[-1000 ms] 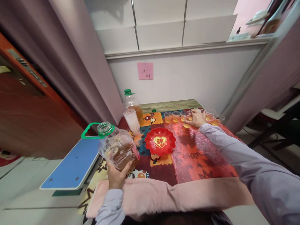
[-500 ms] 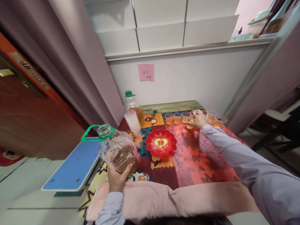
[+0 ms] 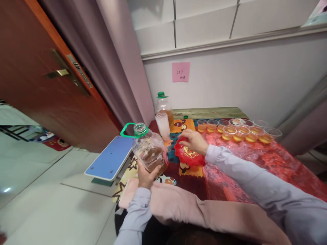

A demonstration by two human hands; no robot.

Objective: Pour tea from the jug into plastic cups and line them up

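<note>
Wrapped round the lower side of a clear plastic jug (image 3: 150,149) is my left hand (image 3: 146,175). The jug is uncapped, tilted, partly full of brown liquid, with a green handle ring at its neck. My right hand (image 3: 195,141) hovers over a red scalloped dish (image 3: 189,158), its fingers stretched apart and empty. Left of that hand stands a leaning stack of clear plastic cups (image 3: 162,125). Several filled cups (image 3: 229,132) of amber liquid stand in rows at the table's back right.
A second jug (image 3: 166,114) with a green cap stands at the back left, near a loose green cap (image 3: 185,117). A patterned cloth (image 3: 194,183) covers the table, and a pink cloth (image 3: 178,200) lies along its front edge. A blue board (image 3: 111,158) is at the left.
My right hand has left the filled cups and moved left to above the red dish. The view has turned left. My left hand keeps its hold on the jug.
</note>
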